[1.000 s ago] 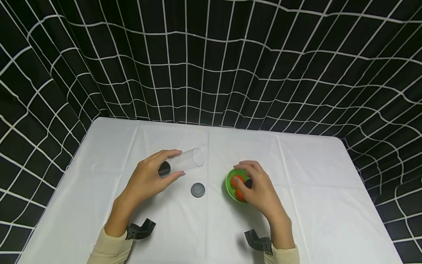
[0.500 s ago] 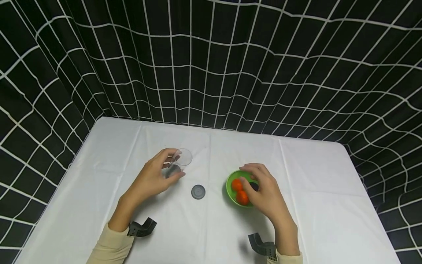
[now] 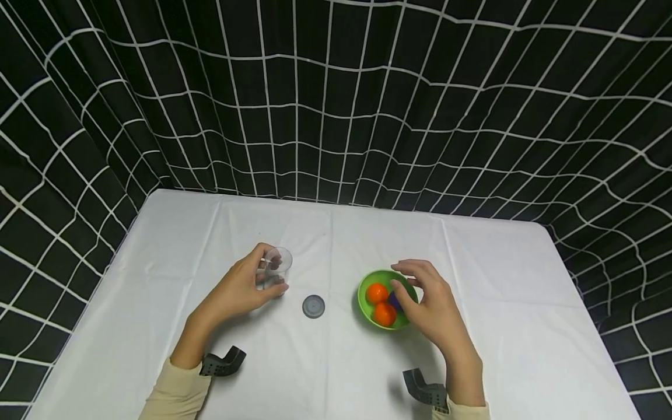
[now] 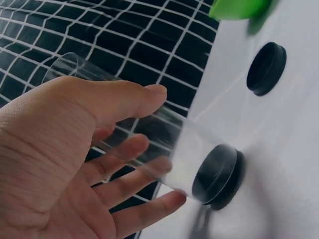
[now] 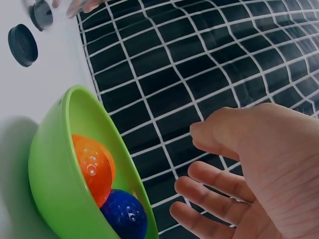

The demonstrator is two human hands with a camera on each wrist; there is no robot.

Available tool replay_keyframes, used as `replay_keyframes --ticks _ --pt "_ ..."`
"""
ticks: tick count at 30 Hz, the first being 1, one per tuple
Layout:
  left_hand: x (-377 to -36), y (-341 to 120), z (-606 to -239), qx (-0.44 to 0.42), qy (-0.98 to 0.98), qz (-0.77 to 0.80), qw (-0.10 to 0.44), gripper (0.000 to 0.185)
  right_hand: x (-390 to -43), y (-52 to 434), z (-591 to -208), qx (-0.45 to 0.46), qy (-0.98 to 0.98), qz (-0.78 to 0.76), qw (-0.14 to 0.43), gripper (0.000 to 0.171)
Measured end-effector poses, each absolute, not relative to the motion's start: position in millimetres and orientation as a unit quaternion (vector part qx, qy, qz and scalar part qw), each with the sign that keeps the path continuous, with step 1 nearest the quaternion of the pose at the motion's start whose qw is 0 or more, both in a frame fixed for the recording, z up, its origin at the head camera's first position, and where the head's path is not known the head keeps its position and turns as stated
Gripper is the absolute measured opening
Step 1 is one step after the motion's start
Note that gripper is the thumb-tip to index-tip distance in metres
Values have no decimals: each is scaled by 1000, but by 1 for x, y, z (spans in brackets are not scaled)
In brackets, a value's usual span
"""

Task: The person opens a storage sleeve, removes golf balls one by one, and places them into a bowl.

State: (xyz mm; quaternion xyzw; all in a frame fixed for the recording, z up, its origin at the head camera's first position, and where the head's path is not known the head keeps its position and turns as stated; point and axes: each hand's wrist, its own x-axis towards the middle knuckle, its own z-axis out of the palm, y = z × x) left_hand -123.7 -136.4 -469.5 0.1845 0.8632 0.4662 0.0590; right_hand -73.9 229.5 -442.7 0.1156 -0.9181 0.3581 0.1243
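Note:
My left hand (image 3: 244, 289) grips a clear tube (image 3: 279, 261), thumb on one side and fingers on the other. The tube is roughly upright, its open end up; a dark cap (image 4: 218, 174) closes the lower end, close over the tablecloth. Whether it touches the cloth I cannot tell. To the right of the tube a loose dark grey cap (image 3: 313, 306) lies on the cloth. My right hand (image 3: 434, 303) hovers at the right side of a green bowl (image 5: 47, 169), fingers relaxed and holding nothing. Inside the bowl are two orange balls (image 3: 384, 314) and a blue ball (image 5: 124, 215), partly hidden by my thumb in the head view.
A white cloth (image 3: 367, 379) with fold creases covers the table. Black curtain with a white grid (image 3: 336, 116) rises behind the table and along both sides. Each wrist carries a black bracket (image 3: 223, 361).
The tube has turned from lying tilted to the right to nearly upright, and has come lower. My right hand has drawn back to the right, uncovering more of the balls.

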Motion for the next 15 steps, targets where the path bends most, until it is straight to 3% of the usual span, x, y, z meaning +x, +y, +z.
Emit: replay_keyframes --ticks 15 --pt "-127 -149 -476 177 854 477 109 45 -74 227 -445 120 -916 359 133 27"
